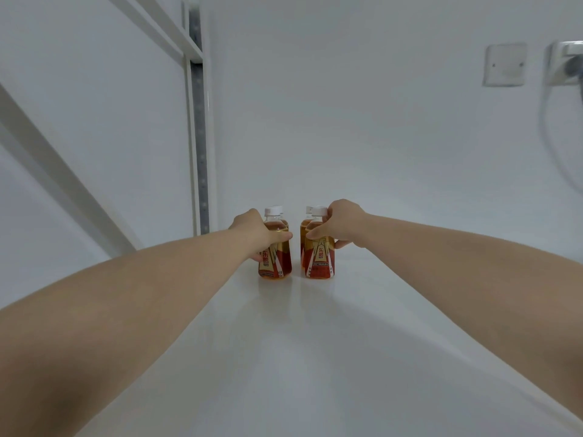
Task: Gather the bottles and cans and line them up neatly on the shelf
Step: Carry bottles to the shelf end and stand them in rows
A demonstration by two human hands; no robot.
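Small amber drink bottles with white caps and red-gold labels stand upright on the white shelf (315, 357). My left hand (255, 228) grips the front left bottle (275, 260) around its shoulder. A second bottle stands right behind it, mostly hidden. My right hand (342, 223) grips the front right bottle (319, 261) near its neck. Another bottle (304, 227) stands behind that one, partly hidden. A narrow gap separates the left pair from the right pair. No cans are in view.
A white wall rises behind the bottles. A white shelf upright with a perforated metal rail (200, 137) stands at the left, and a slanted white brace (63, 171) beside it. A wall plate (505, 64) and a plugged socket with cable (564, 63) sit at the upper right.
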